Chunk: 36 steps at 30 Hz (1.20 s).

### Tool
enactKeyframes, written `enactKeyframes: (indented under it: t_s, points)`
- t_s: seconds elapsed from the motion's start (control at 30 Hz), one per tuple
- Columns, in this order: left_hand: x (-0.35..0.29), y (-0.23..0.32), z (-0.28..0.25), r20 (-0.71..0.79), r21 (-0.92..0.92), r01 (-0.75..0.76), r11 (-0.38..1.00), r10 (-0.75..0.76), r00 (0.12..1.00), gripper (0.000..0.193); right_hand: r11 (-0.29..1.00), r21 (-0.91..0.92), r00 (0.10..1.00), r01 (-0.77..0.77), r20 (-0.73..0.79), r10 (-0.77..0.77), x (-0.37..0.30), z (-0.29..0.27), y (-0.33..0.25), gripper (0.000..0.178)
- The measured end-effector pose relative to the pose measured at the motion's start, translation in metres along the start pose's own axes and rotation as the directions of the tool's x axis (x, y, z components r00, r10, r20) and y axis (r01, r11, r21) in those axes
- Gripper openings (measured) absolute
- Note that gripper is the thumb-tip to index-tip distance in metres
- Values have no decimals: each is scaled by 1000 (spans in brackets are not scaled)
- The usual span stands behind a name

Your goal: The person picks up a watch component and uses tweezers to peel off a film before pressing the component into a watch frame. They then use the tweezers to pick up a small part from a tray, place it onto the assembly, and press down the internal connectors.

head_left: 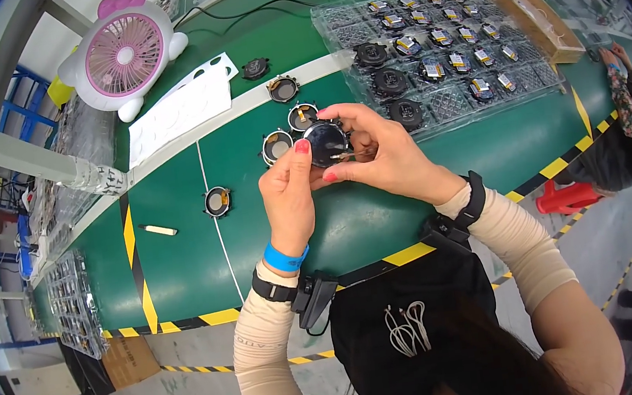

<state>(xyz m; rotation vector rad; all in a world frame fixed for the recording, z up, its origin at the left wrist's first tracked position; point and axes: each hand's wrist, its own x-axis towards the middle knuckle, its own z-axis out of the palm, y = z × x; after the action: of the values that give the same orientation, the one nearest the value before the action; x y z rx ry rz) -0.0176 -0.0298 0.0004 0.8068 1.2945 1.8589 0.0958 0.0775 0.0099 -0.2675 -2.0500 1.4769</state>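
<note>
Between my two hands I hold a round dark watch screen with a glossy face, raised above the green bench. The thumb of my left hand presses on its left edge, the fingers hidden beneath. My right hand pinches the opposite rim between thumb and fingers. Just past it lie open round watch cases, one silver-rimmed case and another case with a small gold strip inside. Farther off sit a dark case and a black round part. A separate case lies to the left.
A clear plastic tray holds several round watch parts at the back right, beside a wooden box. White sheets and a pink-and-white fan stand back left. A cream-coloured pen-like tool lies left. Another person's hand shows far right.
</note>
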Motion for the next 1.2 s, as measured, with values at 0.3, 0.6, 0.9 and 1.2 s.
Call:
enactKeyframes:
  t_s: [0.3,0.6,0.9,1.2]
  points:
    - [-1,0,11,-42,-143,-22,989,17,999,32,996,-55,990,69,-119,-75,-3,7,-3,61]
    - [4,-9,25,-99,-156,-14,988,-1,995,33,976,-155,971,151,-161,-176,-3,-8,6,55]
    - [-2,3,49,-6,-58,-94,994,94,996,34,964,261,990,42,-140,-5,-8,-28,-11,47]
    - [-22,18,36,162,184,21,983,-51,985,30,586,-810,927,-29,-241,-286,73,-95,-19,23]
